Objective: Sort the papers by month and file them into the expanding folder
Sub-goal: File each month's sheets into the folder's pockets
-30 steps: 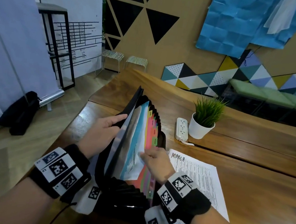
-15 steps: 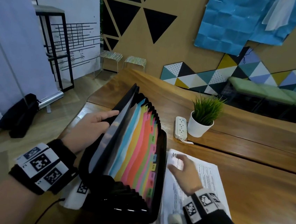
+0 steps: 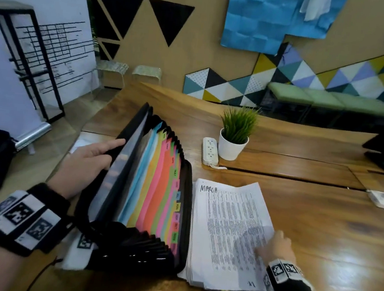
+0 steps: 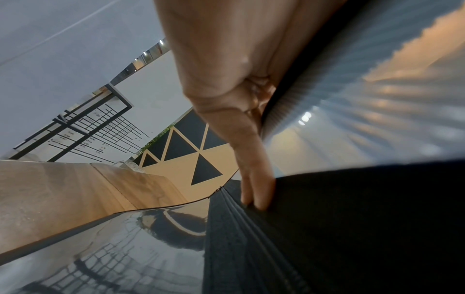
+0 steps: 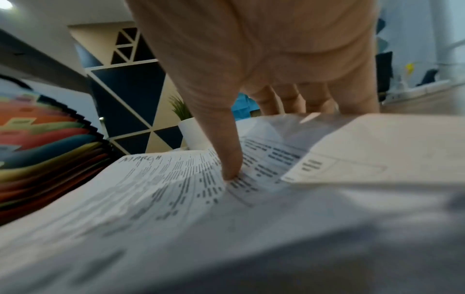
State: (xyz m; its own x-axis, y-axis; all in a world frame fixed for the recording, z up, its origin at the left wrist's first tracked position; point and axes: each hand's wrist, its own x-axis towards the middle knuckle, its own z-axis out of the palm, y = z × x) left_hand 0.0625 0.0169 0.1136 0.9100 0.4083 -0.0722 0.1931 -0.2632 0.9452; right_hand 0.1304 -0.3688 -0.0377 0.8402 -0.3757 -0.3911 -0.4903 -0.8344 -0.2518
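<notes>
1. Papers (image 3: 226, 234) in a loose white stack lie flat on the wooden table (image 3: 319, 230), near its front edge and just beside the folder's right side. The top sheet (image 5: 176, 179), headed "MARCH" in handwriting, is what the right hand (image 3: 276, 247) has hold of: the thumb (image 5: 230, 159) presses on its printed face while the other fingers curl under its raised right edge — a pinch on that one sheet.

2. The sheet is thin and light, and it already bows and lifts along the pinched edge. It will likely flop if carried by one corner, so a hold at mid-edge, as now, looks steadier. The sheets below may slide or cling.

3. The left hand (image 3: 87, 160) holds the expanding folder (image 3: 144, 187) open by its front cover, thumb (image 4: 254, 179) on the inner face and fingers behind, so the grip is closed on the cover.

4. The folder stands on the table's front-left part, fanned wide. Its shell is black, glossy and fairly stiff, and the gussets are pleated like an accordion. The dividers are smooth coloured plastic — blue, yellow, pink, orange, green — with stepped month tabs; "MAY" is readable, the March tab is too blurred to pick out.

5. Further back on the table stand a small potted plant (image 3: 234, 138) in a white pot and a white power strip (image 3: 210, 151).
</notes>
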